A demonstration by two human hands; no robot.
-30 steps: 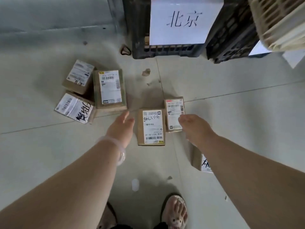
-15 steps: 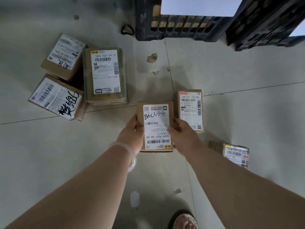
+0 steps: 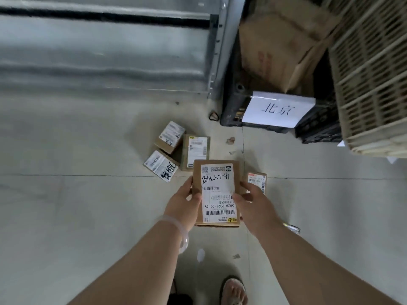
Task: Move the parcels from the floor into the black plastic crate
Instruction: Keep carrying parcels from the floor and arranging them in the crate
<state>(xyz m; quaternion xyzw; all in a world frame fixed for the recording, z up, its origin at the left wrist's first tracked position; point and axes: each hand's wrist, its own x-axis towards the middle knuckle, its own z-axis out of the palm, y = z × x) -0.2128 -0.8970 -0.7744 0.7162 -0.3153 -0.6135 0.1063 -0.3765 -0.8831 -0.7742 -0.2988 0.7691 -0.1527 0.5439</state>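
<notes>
I hold a brown cardboard parcel (image 3: pixel 217 190) with a white shipping label above the floor. My left hand (image 3: pixel 184 202) grips its left edge and my right hand (image 3: pixel 256 205) grips its right edge. The black plastic crate (image 3: pixel 234 106) stands ahead at the upper right, with a white paper sign (image 3: pixel 277 110) on its front and large brown cartons inside. Three parcels lie on the floor to the left: one with black handwriting (image 3: pixel 161 165), one behind it (image 3: pixel 170 136) and one upright-labelled (image 3: pixel 196 151). Another small parcel (image 3: pixel 256 180) lies partly hidden behind my right hand.
A beige slatted crate (image 3: pixel 372 80) stands at the right, beside another black crate (image 3: pixel 319 130). A metal roller door (image 3: pixel 105 51) fills the back left. Small scraps (image 3: pixel 230 140) lie on the floor. My sandalled foot (image 3: pixel 233 290) is at the bottom.
Both hands closed on the labelled parcel and lifted it off the floor. The view tilted up, bringing the crate's inside and the roller door into sight.
</notes>
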